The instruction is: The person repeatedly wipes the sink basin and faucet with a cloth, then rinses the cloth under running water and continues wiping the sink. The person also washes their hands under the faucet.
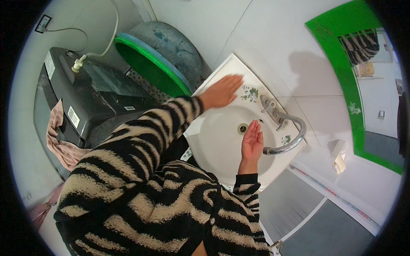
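Note:
My left hand (pixel 222 91) is stretched flat, back up and slightly blurred, over the left rim of a white ceramic washbasin (pixel 217 140). It holds nothing. My right hand (pixel 252 144) is over the bowl with its palm turned up, bare, fingers extended. Close to its wrist side is the outlet of a curved chrome faucet spout (pixel 296 137); I see no water coming from it. The faucet body with its handles (pixel 272 110) is mounted on the back rim, between green leaf prints. In the bowl, the drain hole (pixel 243 128) shows beside my right fingertips.
Left of the basin stand a dark washing machine (pixel 105 108) with a pink cloth (pixel 62 144) draped on it, and tilted green (pixel 153 67) and grey tubs (pixel 169 41). A green-framed mirror (pixel 378 102) and white holder (pixel 340 156) hang right, above a grey panel (pixel 291 201).

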### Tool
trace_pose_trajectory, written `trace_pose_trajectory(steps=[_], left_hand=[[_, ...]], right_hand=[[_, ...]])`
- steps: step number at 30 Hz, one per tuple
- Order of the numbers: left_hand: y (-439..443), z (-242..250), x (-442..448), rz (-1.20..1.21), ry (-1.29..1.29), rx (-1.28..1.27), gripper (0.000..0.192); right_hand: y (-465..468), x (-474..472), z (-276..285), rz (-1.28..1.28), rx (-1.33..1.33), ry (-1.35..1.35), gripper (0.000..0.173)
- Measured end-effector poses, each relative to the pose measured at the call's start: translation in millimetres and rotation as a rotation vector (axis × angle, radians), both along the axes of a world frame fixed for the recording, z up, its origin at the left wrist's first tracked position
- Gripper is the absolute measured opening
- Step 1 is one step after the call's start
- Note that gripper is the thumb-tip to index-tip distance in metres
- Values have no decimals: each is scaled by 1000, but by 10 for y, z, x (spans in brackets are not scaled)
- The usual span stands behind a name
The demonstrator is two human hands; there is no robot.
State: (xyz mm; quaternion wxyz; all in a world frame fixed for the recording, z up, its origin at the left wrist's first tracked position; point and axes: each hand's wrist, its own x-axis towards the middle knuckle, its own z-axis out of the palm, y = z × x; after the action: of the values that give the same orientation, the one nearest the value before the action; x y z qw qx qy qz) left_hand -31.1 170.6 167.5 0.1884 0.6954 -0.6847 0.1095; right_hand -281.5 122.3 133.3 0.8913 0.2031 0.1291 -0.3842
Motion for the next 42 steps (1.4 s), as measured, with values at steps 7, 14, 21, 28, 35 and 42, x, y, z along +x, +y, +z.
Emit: trace_pose_trajectory(steps=[7, 14, 21, 28, 35, 42], left_hand=[[327, -21, -200, -103, -70, 212, 66], [-504, -40, -92, -141, -82, 45, 61], [145, 59, -168, -229, -116, 265, 63], [-693, -64, -206, -199, -61, 133, 66], [193, 76, -93, -170, -39, 259, 67], [3, 80, -8, -72, -43, 155, 66]], right_hand=[[-42, -66, -96, 73, -95, -56, 29], [20, -206, 33, 44, -82, 11, 26], [-11, -256, 134, 31, 13, -50, 28], [3, -303, 142, -10, -3, -33, 28], [-10, -20, 458, 11, -30, 127, 37], [-298, 842, 933, 167, -307, 107, 50]])
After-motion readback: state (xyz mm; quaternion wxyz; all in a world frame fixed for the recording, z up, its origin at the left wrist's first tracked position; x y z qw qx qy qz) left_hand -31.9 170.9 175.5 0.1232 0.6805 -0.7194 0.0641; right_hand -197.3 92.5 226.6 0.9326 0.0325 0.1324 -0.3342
